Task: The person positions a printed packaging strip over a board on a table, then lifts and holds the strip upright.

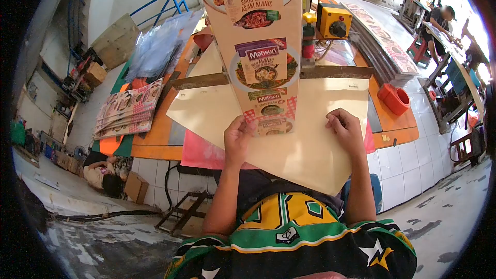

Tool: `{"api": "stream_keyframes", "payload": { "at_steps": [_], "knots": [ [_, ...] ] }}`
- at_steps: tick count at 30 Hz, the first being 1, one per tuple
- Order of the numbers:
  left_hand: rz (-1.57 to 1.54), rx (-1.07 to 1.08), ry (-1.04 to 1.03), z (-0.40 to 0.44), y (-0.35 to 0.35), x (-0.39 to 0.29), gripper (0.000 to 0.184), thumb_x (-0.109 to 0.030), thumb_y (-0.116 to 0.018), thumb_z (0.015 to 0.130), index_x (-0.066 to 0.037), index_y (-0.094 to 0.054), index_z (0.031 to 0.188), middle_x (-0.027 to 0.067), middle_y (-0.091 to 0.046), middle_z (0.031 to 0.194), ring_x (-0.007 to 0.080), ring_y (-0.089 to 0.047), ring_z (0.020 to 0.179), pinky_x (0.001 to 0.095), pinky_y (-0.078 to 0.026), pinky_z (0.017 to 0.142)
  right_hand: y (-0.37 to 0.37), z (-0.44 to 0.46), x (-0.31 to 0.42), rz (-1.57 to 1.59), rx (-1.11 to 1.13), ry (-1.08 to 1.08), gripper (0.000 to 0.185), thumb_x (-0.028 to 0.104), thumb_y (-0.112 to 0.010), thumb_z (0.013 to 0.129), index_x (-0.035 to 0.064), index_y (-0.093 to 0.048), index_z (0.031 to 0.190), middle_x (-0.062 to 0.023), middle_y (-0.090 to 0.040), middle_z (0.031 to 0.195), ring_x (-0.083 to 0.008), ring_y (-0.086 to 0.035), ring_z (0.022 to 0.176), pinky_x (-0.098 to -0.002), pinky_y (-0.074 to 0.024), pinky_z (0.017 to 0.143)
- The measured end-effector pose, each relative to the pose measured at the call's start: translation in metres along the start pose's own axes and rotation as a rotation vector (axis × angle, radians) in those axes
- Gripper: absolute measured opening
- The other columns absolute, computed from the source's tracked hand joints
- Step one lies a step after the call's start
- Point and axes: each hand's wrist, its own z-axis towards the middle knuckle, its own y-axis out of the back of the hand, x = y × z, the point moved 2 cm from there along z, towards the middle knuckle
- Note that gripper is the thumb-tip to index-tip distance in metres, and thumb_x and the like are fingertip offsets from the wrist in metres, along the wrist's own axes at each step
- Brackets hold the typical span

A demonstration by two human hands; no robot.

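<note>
The left hand (237, 135) pinches the lower left edge of a tall printed Mahsuri strip (262, 46), which extends away beyond it. The right hand (345, 129), loosely curled, is over a cream sheet (305, 152); whether it grips anything is unclear. Farther right sits a red ring (387, 96).

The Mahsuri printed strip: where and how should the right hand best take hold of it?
The Mahsuri printed strip is probably best pinched at its lower right edge, the right hand coming from the right: the strip looks thin and flat, the left hand is at its lower left corner, and that right edge is free.
</note>
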Motion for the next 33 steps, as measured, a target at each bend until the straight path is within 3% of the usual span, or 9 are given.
{"api": "stream_keyframes", "payload": {
  "at_steps": [6, 33],
  "knots": [
    [0.004, -0.058, -0.009, 0.0, -0.008, -0.007, 0.02, -0.014, -0.067, 0.096, -0.002, -0.068, 0.113, -0.0037, -0.067, 0.09, 0.0023, -0.053, 0.074, 0.0208, -0.043, 0.067, 0.0, 0.0, 0.004, 0.009, 0.007, -0.009, 0.016, 0.012, -0.059, 0.095, -0.0029, -0.066, 0.096, -0.0052, -0.065, 0.071, -0.0093, -0.058, 0.064, -0.0254, -0.0463, 0.061],
    [-0.006, -0.073, -0.006, 0.0, -0.004, 0.0, 0.02, -0.017, -0.068, 0.097, -0.001, -0.069, 0.109, -0.0028, -0.068, 0.091, 0.0041, -0.057, 0.077, 0.022, -0.046, 0.068, 0.001, 0.001, -0.004, 0.003, 0.016, -0.018, 0.019, 0.015, -0.06, 0.096, -0.0023, -0.068, 0.099, -0.0047, -0.067, 0.073, -0.0089, -0.057, 0.064, -0.025, -0.0468, 0.061]
  ]
}}
